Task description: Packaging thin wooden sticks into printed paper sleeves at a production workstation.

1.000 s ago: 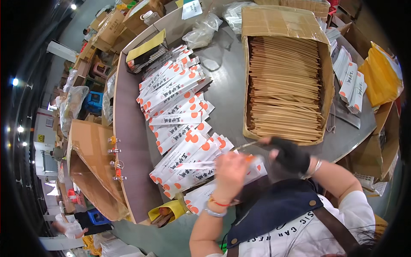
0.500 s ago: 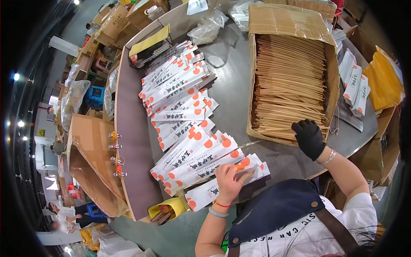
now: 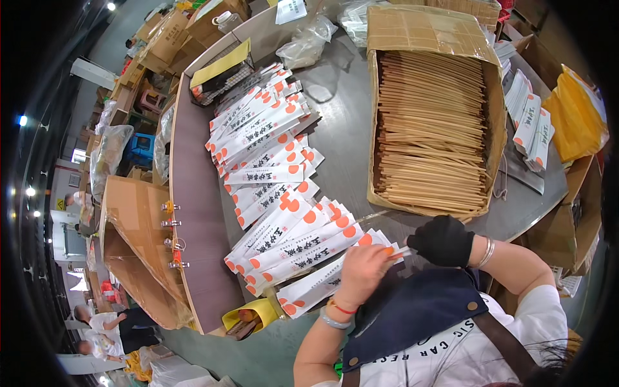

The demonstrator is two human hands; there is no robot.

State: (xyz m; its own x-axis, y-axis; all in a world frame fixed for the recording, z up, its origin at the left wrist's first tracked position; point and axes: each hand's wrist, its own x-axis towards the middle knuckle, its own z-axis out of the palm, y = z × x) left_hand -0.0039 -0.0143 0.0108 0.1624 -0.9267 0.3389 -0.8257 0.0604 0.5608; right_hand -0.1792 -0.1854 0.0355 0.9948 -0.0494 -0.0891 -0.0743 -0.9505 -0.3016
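Left hand (image 3: 365,274) is closed around a white paper sleeve (image 3: 400,253), whose end is shown between both hands, above the near edge of the surface (image 3: 351,151). At that end the black-gloved right hand (image 3: 443,241) is held with fingers curled; whether anything is gripped by it cannot be told. Just left, more printed sleeves (image 3: 267,174) with orange dots are spread in an overlapping row. Beyond the right hand, an open cardboard box (image 3: 429,29) is packed with thin wooden sticks (image 3: 432,122). Farther right, a sleeve stack (image 3: 534,132) is placed beside a yellow bag (image 3: 574,116).
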